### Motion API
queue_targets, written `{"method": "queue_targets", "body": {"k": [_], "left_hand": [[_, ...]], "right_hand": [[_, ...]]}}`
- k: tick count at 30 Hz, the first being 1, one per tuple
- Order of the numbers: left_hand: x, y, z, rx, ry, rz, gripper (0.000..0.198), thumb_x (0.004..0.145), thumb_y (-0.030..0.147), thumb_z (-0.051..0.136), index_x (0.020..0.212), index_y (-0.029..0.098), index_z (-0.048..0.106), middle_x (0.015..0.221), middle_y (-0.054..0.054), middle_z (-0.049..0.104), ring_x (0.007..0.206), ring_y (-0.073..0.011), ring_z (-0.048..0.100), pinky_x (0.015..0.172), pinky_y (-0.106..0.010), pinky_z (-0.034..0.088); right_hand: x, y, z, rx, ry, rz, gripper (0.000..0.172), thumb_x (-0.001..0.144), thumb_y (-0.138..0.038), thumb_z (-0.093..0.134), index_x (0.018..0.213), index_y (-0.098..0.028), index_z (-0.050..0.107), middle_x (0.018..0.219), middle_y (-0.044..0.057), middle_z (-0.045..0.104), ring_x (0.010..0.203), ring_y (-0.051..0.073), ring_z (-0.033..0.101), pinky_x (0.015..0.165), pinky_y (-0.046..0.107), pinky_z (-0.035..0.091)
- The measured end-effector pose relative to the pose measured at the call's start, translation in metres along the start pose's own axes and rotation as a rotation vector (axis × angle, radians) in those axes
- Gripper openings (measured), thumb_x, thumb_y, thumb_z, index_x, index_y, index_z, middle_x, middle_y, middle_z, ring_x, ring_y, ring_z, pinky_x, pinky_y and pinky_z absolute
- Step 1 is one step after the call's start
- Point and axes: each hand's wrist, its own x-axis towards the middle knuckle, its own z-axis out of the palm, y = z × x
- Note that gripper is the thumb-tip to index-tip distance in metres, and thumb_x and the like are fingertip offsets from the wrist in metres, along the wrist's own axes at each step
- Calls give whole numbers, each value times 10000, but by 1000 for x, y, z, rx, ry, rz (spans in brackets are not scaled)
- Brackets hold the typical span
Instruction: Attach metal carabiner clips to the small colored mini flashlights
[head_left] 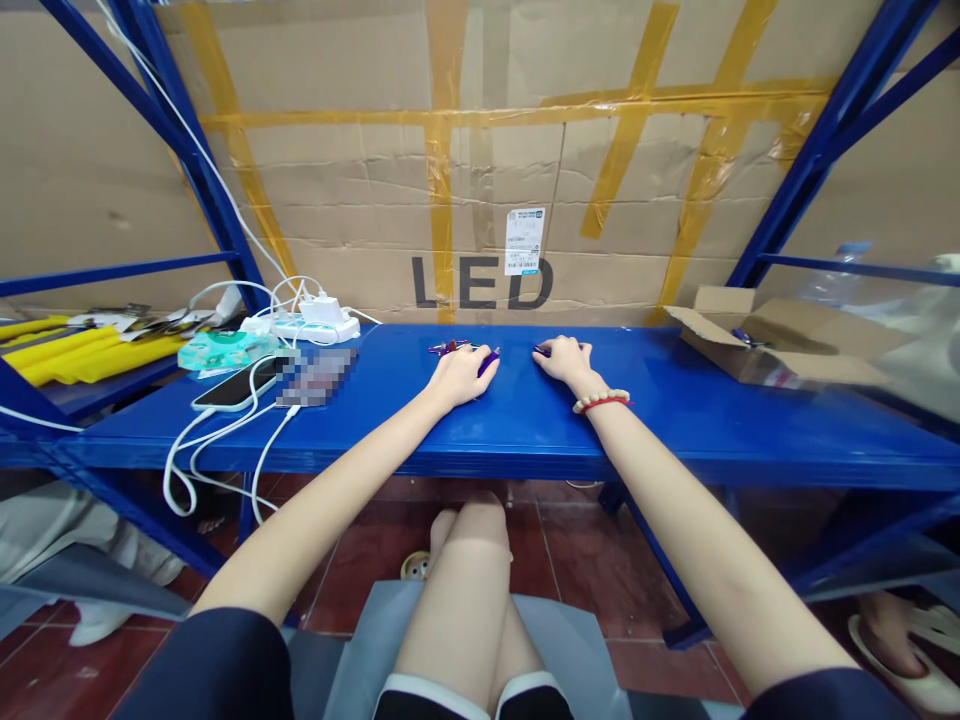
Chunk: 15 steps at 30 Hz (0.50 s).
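My left hand (459,376) rests on the blue tabletop (510,420), fingers curled around a slim purple pen-like piece (489,362). Just behind that hand lie several small purple and reddish pieces (448,347), partly covered by it. A short gap to the right, my right hand (568,360) is closed on a small dark purple piece (541,350); most of it is hidden under the fingers. A beaded bracelet (602,399) and a red cord are on the right wrist.
At left, a phone (238,388), white cables and a power strip (319,322) sit by a turquoise packet (225,348) and yellow items (97,352). An open carton (780,335) stands at right. Behind is taped cardboard (360,200); blue posts flank the table.
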Motion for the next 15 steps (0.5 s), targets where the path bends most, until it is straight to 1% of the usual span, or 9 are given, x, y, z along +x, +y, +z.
{"method": "queue_targets", "body": {"k": [2,5,10,15], "left_hand": [[0,1,-1,-2,-2,2,349,947,373,357,1089,166,599,1011,-127,661,949,-237,625,773,-311,488],[0,1,-1,-12,-6,0,345,946,372,363,1092,165,598,1008,-130,660,941,-238,627,767,-313,491],[0,0,1,-10,9,6,347,946,371,364,1102,166,597,1015,-124,664,948,-236,626,775,-313,491],[-1,-1,1,-6,14,9,350,943,368,369,1103,161,602,1012,-124,667,938,-231,629,773,-313,493]], "right_hand": [[0,0,0,6,-8,12,336,896,-363,466,1082,-184,680,1156,113,625,1127,265,482,956,425,293],[0,-1,-2,12,-7,27,310,884,-354,486,1045,-191,696,1095,103,648,1093,262,499,932,414,314],[-3,-4,-5,-5,-15,50,316,881,-354,492,1033,-172,701,1118,126,628,1109,276,492,935,425,329],[-4,-4,-7,19,-1,66,280,871,-335,519,991,-182,720,1094,116,643,1115,276,499,950,431,343]]}}
